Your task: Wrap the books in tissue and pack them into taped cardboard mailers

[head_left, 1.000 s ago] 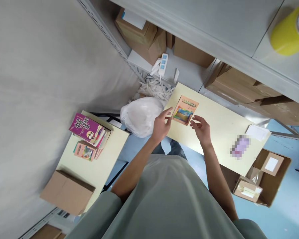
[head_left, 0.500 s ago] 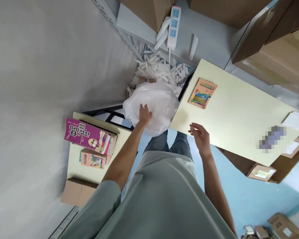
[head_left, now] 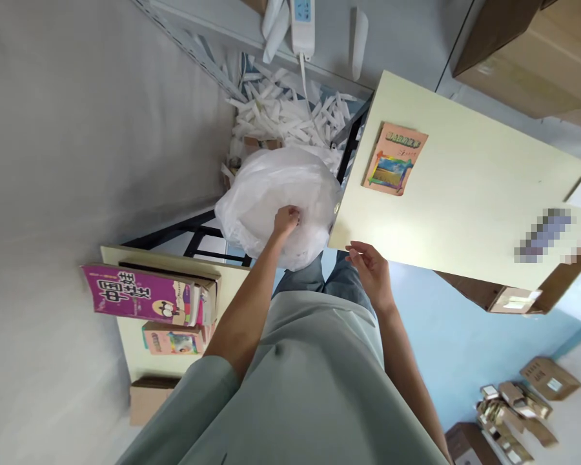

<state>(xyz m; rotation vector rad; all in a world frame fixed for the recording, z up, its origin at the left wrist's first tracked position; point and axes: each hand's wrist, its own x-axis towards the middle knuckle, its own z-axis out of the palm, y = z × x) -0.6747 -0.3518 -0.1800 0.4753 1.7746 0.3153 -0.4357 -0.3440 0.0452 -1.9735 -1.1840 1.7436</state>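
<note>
My left hand is over the white plastic bag, which has a wide round shape like a bin liner. Its fingers are curled closed, and whatever they may hold is hidden. Beside the near left corner of the cream tabletop is my right hand. Its fingers are loosely bent and apart from the thumb, with nothing between them. An orange-covered book lies flat on that tabletop, farther off than my right hand.
On the left, a second cream table carries a purple book on a stack and smaller orange books. White paper strips are heaped behind the bag. A power strip and cardboard boxes stand beyond.
My left hand has gone from spread fingers to curled closed over the bag. My right hand keeps its loose shape near the table corner. The view has shifted.
</note>
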